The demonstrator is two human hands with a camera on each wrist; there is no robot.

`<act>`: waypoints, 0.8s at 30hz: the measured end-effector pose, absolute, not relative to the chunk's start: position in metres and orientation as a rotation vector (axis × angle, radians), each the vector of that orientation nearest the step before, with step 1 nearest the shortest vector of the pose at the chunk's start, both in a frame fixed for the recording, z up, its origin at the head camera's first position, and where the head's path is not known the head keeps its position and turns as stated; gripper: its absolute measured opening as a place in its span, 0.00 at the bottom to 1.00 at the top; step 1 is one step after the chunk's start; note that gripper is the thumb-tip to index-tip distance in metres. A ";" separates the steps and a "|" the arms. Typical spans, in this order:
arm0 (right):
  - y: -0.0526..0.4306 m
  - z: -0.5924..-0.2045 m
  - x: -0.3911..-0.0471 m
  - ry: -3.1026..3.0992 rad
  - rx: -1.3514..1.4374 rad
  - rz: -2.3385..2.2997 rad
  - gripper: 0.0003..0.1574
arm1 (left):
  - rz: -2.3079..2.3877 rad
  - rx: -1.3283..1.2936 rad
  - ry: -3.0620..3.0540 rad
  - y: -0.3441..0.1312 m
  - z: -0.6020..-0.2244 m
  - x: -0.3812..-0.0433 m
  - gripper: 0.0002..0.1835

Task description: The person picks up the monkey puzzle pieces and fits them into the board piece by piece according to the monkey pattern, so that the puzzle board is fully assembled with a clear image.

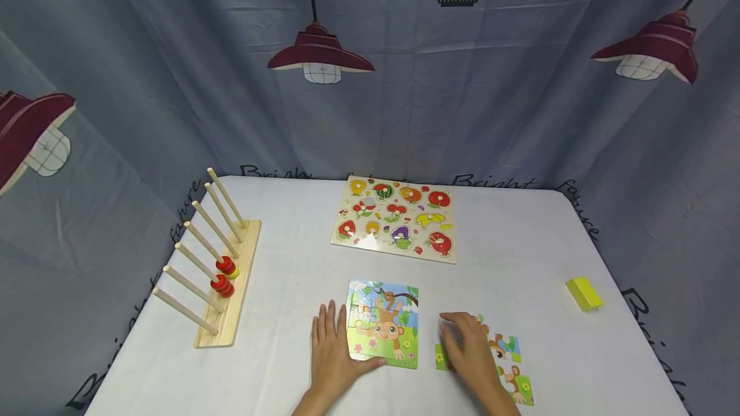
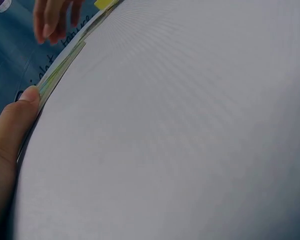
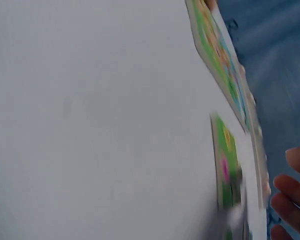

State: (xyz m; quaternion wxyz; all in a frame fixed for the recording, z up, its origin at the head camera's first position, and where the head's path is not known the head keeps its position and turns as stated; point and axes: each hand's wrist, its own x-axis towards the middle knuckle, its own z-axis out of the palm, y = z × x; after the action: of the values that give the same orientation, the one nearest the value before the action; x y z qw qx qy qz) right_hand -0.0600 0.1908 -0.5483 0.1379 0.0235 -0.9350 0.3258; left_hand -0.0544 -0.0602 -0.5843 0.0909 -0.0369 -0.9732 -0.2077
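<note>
A monkey jigsaw puzzle [image 1: 386, 313] lies flat in the middle front of the table. My left hand [image 1: 332, 358] rests at its left side, fingers straight and spread, with the thumb over its lower edge. In the left wrist view that thumb [image 2: 21, 117] touches the board's rim. To the right, my right hand [image 1: 471, 355] is over loose jigsaw pieces, fingers bent, covering some of them. One green piece [image 1: 440, 358] shows left of it, others [image 1: 523, 387] to its right. The right wrist view shows the fingers [image 3: 290, 192] apart, nothing between them.
A wooden peg stand [image 1: 245, 262] with red rings [image 1: 222, 286] and a yellow one stands at the left. Behind the jigsaw lies a fruit puzzle board [image 1: 384, 216]. A yellow block [image 1: 584, 294] sits near the right edge. Grey curtains [image 1: 393, 121] surround the white table [image 1: 289, 223].
</note>
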 end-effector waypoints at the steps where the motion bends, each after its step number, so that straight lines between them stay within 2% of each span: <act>1: 0.199 -0.548 -0.061 -2.694 0.038 0.940 0.12 | -0.622 -0.108 -2.894 -0.060 -0.584 -0.054 0.70; 13: 0.248 -0.543 -0.060 -2.815 -0.314 0.877 0.19 | -0.646 -0.102 -2.907 -0.060 -0.583 -0.055 0.70; 24: 0.259 -0.540 -0.057 -3.049 -0.274 0.834 0.32 | -0.636 -0.099 -2.899 -0.060 -0.583 -0.054 0.70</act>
State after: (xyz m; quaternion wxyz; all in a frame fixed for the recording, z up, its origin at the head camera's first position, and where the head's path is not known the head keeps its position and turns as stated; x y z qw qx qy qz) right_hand -0.0573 0.2591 -0.5404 -0.0159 -0.0862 -0.9608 0.2629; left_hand -0.0539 -0.0605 -0.5830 0.0858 -0.0332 -0.9726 -0.2134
